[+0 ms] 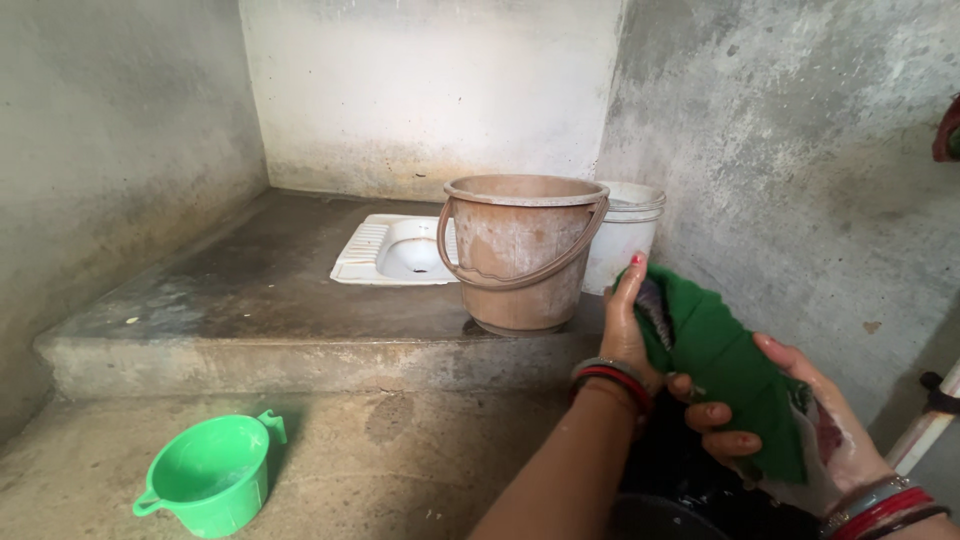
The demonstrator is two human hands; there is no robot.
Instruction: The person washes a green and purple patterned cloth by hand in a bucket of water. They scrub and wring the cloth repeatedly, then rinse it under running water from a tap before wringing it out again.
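My left hand (622,325) and my right hand (800,420) both grip a wet green cloth (725,360) at the lower right, the left at its upper end and the right around its lower end. Soap suds cling to my right hand. Both wrists carry red and silver bangles. Below the cloth lies a dark basin (670,500), only partly in view.
A brown bucket (520,250) with a handle stands on the raised concrete step (250,340), a white bucket (625,235) behind it. A white squat toilet pan (395,250) is set in the step. A green plastic mug (210,475) sits on the lower floor at left. A white pipe (930,425) runs at far right.
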